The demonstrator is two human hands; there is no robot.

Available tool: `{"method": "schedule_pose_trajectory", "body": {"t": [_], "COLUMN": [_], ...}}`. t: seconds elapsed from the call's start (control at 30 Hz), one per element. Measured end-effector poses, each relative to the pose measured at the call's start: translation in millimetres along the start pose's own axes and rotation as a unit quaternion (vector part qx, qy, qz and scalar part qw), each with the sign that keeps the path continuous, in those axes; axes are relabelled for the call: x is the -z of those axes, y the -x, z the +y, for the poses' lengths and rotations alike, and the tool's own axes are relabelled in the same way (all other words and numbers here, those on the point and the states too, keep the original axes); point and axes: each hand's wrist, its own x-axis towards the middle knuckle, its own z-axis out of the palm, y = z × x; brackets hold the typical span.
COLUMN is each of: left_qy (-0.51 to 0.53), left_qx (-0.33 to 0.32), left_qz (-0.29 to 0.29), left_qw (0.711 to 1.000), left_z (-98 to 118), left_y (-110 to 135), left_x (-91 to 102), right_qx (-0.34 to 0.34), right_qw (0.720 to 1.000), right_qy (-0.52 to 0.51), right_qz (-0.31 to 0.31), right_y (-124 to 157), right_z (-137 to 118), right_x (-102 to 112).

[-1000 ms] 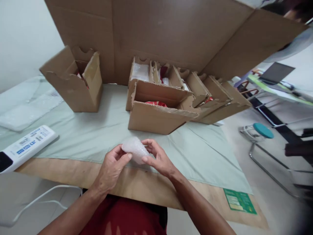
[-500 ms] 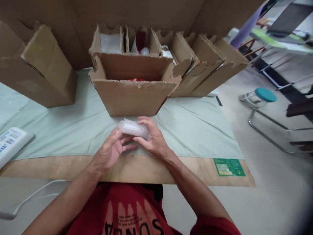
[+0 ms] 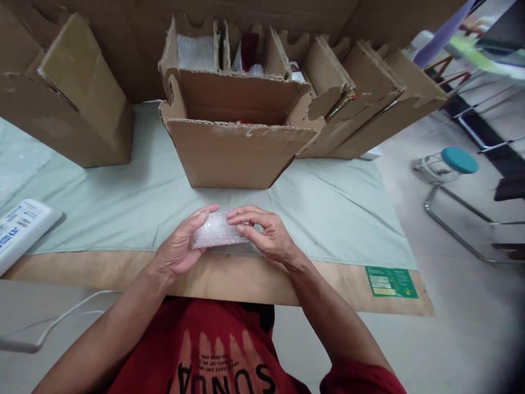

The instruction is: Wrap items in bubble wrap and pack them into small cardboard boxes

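Observation:
A small packet of clear bubble wrap (image 3: 218, 230) is in my hands, above the front edge of the table. My left hand (image 3: 182, 241) grips its left end, thumb on top and fingers behind and beneath. At its right end, my right hand (image 3: 264, 232) pinches the wrap between thumb and fingertips. What is inside the wrap, if anything, cannot be made out. Just beyond my hands stands an open-topped cardboard box (image 3: 241, 156), with a bit of something red showing inside.
Behind it, several cardboard bins (image 3: 328, 82) stand in a row, one holding bubble wrap (image 3: 196, 53). Another cardboard box (image 3: 98, 104) is at left. A white labelled box (image 3: 28, 230) lies front left, a green card (image 3: 392, 282) front right. A teal stool (image 3: 459, 160) stands on the floor.
The bubble wrap packet has been turned and lowered toward me. My left hand has closed around its left end, and my right fingers have shifted over its right end. The view has moved slightly.

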Motion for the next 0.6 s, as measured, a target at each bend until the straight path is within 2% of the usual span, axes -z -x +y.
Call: {"method": "schedule_pose_trajectory", "body": {"t": [0.17,0.27,0.37,0.47,0.53,0.6], "left_qy": [-0.014,-0.051,-0.088,-0.100,-0.096,-0.093], "left_qx": [-0.033,-0.024,0.002,0.035,0.055,0.071], "left_qz": [-0.032,-0.069,-0.113,-0.141,-0.150,-0.155], "left_qw": [0.999,0.996,0.990,0.984,0.983,0.981], "left_z": [-2.6,-4.4,-3.8,1.9,7.4,11.8], "left_y": [1.8,4.1,7.2,11.0,13.7,15.6], "left_x": [0.3,-0.4,1.5,4.6,6.2,7.3], "right_qx": [0.029,0.013,-0.057,-0.152,-0.193,-0.207], "right_qw": [0.993,0.990,0.994,0.984,0.975,0.972], "right_qy": [0.113,0.142,0.089,-0.007,-0.054,-0.087], "right_qz": [-0.035,-0.014,0.041,0.094,0.098,0.070], "right_y": [0.0,-0.1,-1.6,-3.3,-3.8,-3.7], "right_z": [6.0,9.8,15.5,20.0,19.8,17.2], "right_x": [-3.6,-4.4,-1.3,7.1,13.6,18.6]}}
